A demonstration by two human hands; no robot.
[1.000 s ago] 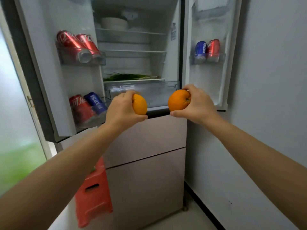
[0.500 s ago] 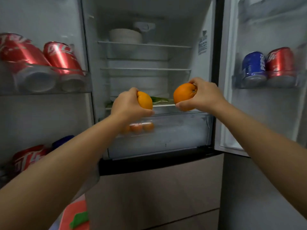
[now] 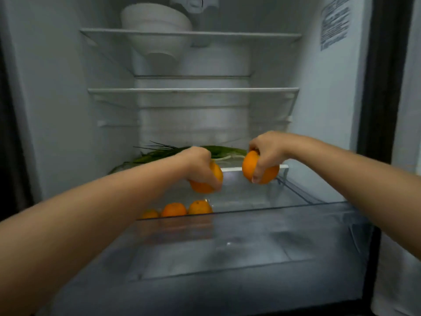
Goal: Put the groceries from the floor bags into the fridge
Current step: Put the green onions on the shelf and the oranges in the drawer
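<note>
Both hands reach into the open fridge, over the pulled-out clear crisper drawer point(image 3: 319, 202). My left hand point(image 3: 200, 163) grips an orange point(image 3: 202, 185) from above, palm down. My right hand point(image 3: 266, 151) holds a second orange point(image 3: 264, 171) the same way, a little higher and to the right. Three oranges point(image 3: 175, 209) lie inside the drawer at its left, below my left hand. Part of each held orange is hidden by my fingers.
Green leafy stalks point(image 3: 164, 152) lie on the shelf above the drawer. White stacked bowls point(image 3: 157, 21) stand on the top glass shelf point(image 3: 227, 34). The middle glass shelf point(image 3: 193, 90) carries nothing I can see. The right half of the drawer holds nothing.
The view has closed in on the fridge interior. Both hands have turned palm down and lowered the oranges from shelf height to over the open drawer.
</note>
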